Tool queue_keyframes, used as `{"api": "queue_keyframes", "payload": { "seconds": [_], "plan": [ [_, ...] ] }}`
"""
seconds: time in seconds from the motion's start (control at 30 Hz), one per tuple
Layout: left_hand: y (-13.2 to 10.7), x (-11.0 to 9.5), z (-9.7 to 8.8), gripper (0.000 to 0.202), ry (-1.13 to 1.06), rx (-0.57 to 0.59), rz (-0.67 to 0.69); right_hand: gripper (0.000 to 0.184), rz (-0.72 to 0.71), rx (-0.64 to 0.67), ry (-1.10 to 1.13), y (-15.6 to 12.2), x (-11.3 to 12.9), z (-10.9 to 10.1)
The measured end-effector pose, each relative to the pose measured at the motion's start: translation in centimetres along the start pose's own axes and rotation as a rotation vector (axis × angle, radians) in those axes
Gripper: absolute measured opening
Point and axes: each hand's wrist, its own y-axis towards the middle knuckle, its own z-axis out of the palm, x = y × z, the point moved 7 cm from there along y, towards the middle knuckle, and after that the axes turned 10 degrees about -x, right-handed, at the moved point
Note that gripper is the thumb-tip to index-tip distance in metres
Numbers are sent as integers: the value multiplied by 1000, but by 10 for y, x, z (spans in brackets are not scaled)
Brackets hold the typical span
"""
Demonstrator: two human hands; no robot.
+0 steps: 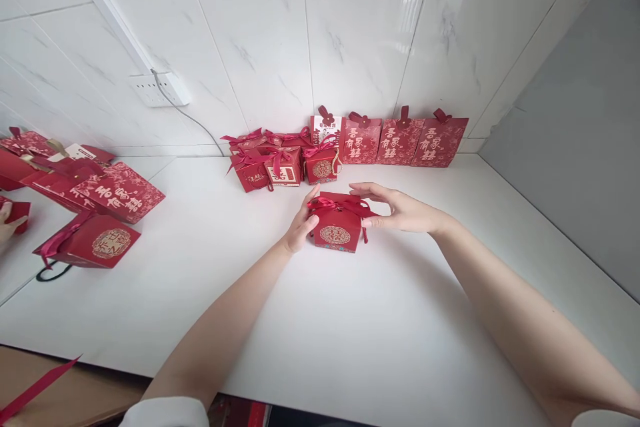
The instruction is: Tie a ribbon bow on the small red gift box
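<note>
Red cardboard gift box (336, 230) with ribbon sits on the white desk (350, 333), left hand (301, 225) and right hand (397, 208) grasping its sides. Uneven squeezing could crumple it or loosen the bow.

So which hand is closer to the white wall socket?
Left. The left hand grips the red box on the side nearer the wall socket; the right hand holds its far side.

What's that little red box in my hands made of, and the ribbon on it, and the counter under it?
Red box: looks like printed card, matte, with crisp folded edges and a gold emblem. Ribbon: seems satin fabric, with a soft sheen and limp loops. Counter: smooth white slab, perhaps stone or laminate; cannot tell which.
</note>
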Motion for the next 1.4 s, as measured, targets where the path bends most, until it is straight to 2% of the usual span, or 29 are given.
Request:
{"api": "queue_keyframes", "payload": {
  "seconds": [0.07, 0.13, 0.2, 0.27, 0.3, 0.33, 0.37, 0.47, 0.5, 0.57, 0.73, 0.87, 0.93, 1.13, 1.23, 1.4],
  "plan": [
    [0, -2, 1, 73, -17, -6, 10, 72, 4, -10, -47, 0, 2, 0],
    [1, -3, -3, 71, -50, -90, 14, 58, 39, -62, -56, 1, 4, -1],
    [3, -4, -16, 68, -18, -266, 15, 48, 131, -168, -14, 4, -1, -6],
    [5, -8, -33, 60, 83, -448, 20, 55, 292, -255, 46, 5, -14, -9],
    [7, -10, -40, 56, 142, -501, 6, 61, 387, -250, 79, 5, -24, -7],
    [9, -10, -45, 56, 187, -507, -42, 67, 481, -210, 114, 4, -33, -3],
    [12, -7, -46, 59, 204, -454, -128, 72, 563, -145, 152, 3, -41, 3],
    [10, 8, -36, 78, 141, -154, -482, 81, 691, 63, 306, -2, -51, 22],
    [6, 10, -32, 81, 112, -80, -569, 80, 697, 98, 357, -3, -51, 26],
    [3, 6, -28, 77, 91, -45, -633, 74, 679, 123, 420, -3, -48, 30],
    [6, -13, -18, 51, 105, -117, -603, 54, 506, 143, 471, 0, -35, 28],
    [6, -23, -14, 44, 131, -91, -619, 47, 440, 171, 472, -1, -30, 25],
    [3, -27, -15, 41, 128, -105, -600, 47, 432, 183, 441, -2, -27, 25],
    [-8, -30, -23, 37, 152, -322, -458, 58, 420, 80, 389, 2, -19, 26],
    [-11, -32, -23, 35, 175, -350, -381, 55, 412, 63, 395, 2, -15, 26],
    [-13, -32, -21, 32, 125, -346, -328, 55, 483, 94, 369, -2, -16, 28]
  ]
}}
